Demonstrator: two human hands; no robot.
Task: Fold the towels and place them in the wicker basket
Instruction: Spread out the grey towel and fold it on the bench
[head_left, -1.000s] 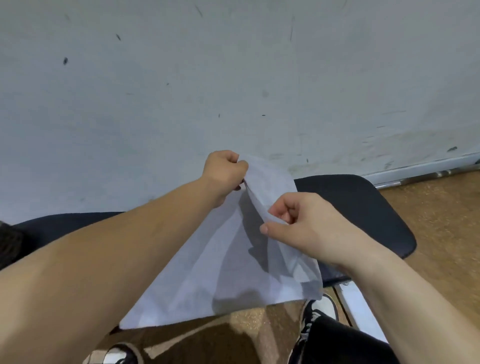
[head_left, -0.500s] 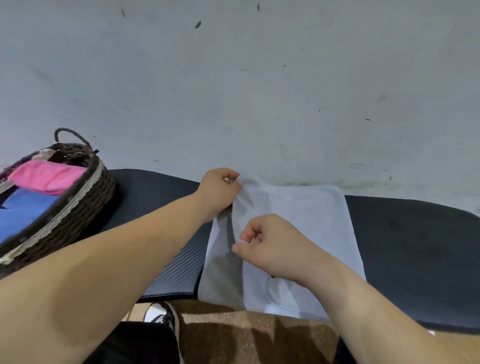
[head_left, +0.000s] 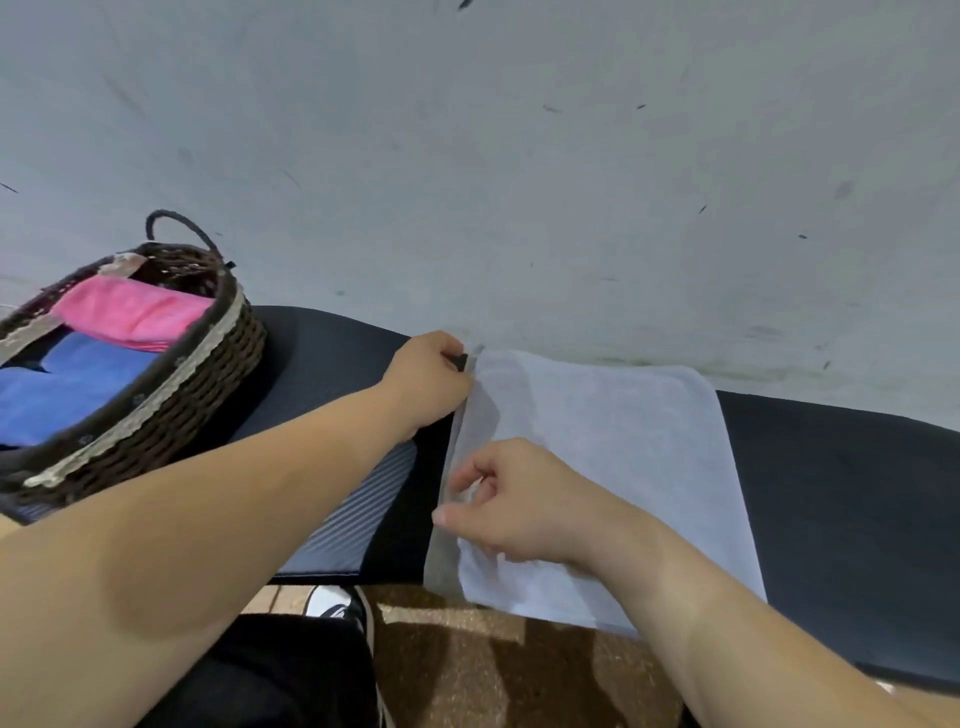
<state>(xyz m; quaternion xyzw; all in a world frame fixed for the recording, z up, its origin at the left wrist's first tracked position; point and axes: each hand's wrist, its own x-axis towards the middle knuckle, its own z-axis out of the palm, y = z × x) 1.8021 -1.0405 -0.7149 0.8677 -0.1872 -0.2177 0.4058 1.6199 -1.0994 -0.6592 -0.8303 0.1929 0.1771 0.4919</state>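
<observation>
Left hand and right hand pinch the 9 o'clock edge of the white towel, whose 6 o'clock end, overhanging the counter, could drag the fold askew.

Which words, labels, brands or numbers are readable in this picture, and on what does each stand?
No text can be read.
The white towel, the wicker basket, the pink towel and the blue towel carry no writing.
The shoe shows a dark mark, too blurred to read as a brand.
</observation>
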